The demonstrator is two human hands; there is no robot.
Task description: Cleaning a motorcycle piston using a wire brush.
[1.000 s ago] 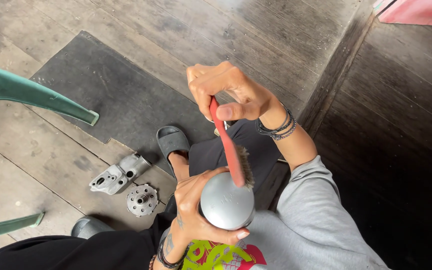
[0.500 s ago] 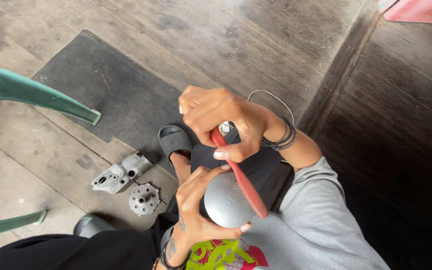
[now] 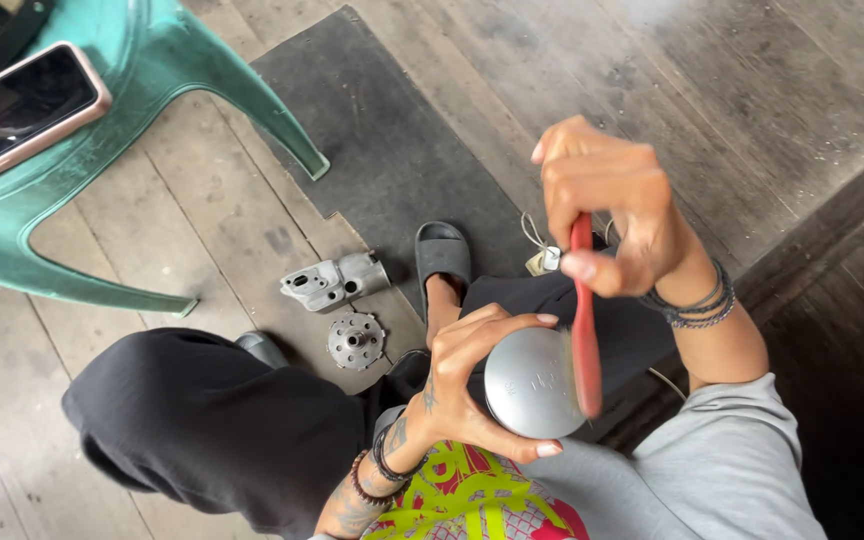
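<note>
My left hand (image 3: 472, 375) grips a rounded silver metal part (image 3: 532, 383) just above my lap. My right hand (image 3: 607, 205) holds a red-handled brush (image 3: 584, 330) upright, its lower end resting against the right side of the silver part. The brush's bristles are hidden behind the handle. Both wrists wear bracelets.
On the wooden floor to the left lie a grey cast metal housing (image 3: 334, 281) and a round toothed metal disc (image 3: 355, 341). A dark mat (image 3: 392, 150) covers the floor ahead. A green plastic stool (image 3: 102, 130) at upper left carries a phone (image 3: 17, 110). My foot wears a grey slide sandal (image 3: 442, 255).
The view has swung left, bringing the green stool and phone into sight. My right hand has turned the brush from slanted to nearly vertical against the silver part.
</note>
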